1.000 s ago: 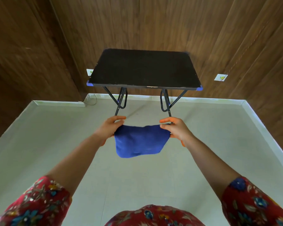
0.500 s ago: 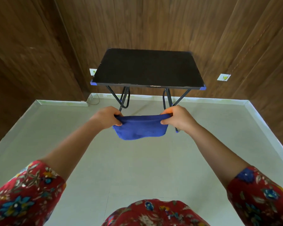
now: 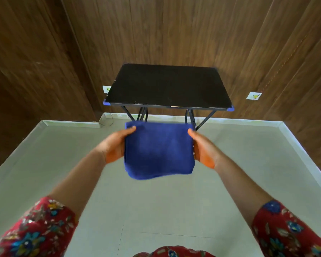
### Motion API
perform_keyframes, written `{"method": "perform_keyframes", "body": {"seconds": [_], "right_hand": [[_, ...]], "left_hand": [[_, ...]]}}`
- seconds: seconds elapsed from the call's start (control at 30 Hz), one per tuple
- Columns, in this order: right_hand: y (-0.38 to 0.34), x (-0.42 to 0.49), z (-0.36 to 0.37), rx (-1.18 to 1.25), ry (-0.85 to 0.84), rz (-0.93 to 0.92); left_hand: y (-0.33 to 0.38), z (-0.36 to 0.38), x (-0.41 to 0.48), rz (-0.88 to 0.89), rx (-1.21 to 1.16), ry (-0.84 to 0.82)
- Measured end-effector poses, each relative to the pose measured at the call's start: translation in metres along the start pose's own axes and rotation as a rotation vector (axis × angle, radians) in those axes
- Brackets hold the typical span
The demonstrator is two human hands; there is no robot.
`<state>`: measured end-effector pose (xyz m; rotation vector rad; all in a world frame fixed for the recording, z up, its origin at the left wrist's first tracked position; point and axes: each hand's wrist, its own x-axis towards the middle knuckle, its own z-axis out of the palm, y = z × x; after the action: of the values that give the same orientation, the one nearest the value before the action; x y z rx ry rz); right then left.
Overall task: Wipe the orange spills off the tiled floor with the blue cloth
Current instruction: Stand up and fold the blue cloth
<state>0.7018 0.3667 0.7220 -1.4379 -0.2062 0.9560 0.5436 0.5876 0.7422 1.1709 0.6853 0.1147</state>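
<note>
We start with the biggest surfaces: dark wooden walls (image 3: 174, 28) close off the far side, and the pale tiled floor (image 3: 156, 210) fills the lower half of the view, edged by a light skirting strip. We see no orange spill anywhere on the tiles that show; the only orange we can make out is a tint on the palms, so we cannot say where the spills lie, or whether any remain.

Next in size, a small folding counter (image 3: 167, 86) with a black top and blue corner caps stands against the far wall on crossed metal legs. Nothing rests on it. 2 small white wall plates sit low on the wall, 1 at each side of it.

Our 2 arms reach forward in red floral sleeves (image 3: 35, 230). Between them hangs the blue cloth (image 3: 157, 151), held up in the air in front of the counter, well above the floor, spread roughly flat as a folded rectangle with its lower edge drooping free.

The left hand (image 3: 115, 145) pinches the cloth's left edge, thumb on the near face and fingers hidden behind. The right hand (image 3: 202, 147) grips the right edge the same way.

Our judgement is that the cloth is in hand and being readied, but it touches no tile. All the wiping appears left: finding the spills, bringing the cloth down, and rubbing them away.
</note>
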Motion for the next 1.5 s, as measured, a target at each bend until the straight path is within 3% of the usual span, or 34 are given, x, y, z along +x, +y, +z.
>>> {"method": "perform_keyframes", "body": {"seconds": [0.13,0.3,0.37,0.43,0.5,0.6,0.67,0.83,1.03,1.2,1.33,1.5], "right_hand": [[0.031,0.004,0.0,-0.139,0.193,-0.05],[0.022,-0.013,0.035,-0.35,0.328,-0.374],[0.014,-0.024,0.058,-0.331,0.203,-0.392],[0.009,-0.029,0.077,-0.255,0.004,-0.261],[0.005,-0.028,0.081,-0.241,-0.081,-0.206],[0.003,-0.018,0.065,-0.182,0.03,-0.255],[0.009,-0.002,0.046,-0.22,0.13,-0.348],[0.035,0.037,0.035,-0.221,-0.15,-0.248],[0.047,0.088,0.02,-0.336,-0.089,-0.246],[-0.013,0.155,-0.017,-0.645,-0.187,-0.148],[-0.065,0.204,-0.022,-0.342,-0.199,-0.255],[-0.089,0.248,-0.024,-0.257,-0.145,-0.233]], "left_hand": [[-0.029,0.006,0.003,-0.106,0.021,0.108],[-0.038,0.027,-0.002,-0.075,0.003,0.078],[-0.034,0.039,-0.006,-0.084,-0.089,-0.014],[-0.025,0.05,-0.01,-0.093,-0.154,-0.073],[-0.02,0.056,-0.008,-0.072,-0.117,0.028],[-0.02,0.053,0.001,-0.039,-0.159,0.237],[-0.018,0.049,0.011,-0.055,-0.203,0.266],[-0.005,0.049,0.041,-0.103,-0.284,0.297],[0.02,0.056,0.104,-0.069,-0.431,0.457],[0.048,0.059,0.164,-0.11,-0.405,0.44],[0.073,0.072,0.206,-0.152,-0.324,0.408],[0.082,0.076,0.252,-0.102,-0.354,0.222]]}}
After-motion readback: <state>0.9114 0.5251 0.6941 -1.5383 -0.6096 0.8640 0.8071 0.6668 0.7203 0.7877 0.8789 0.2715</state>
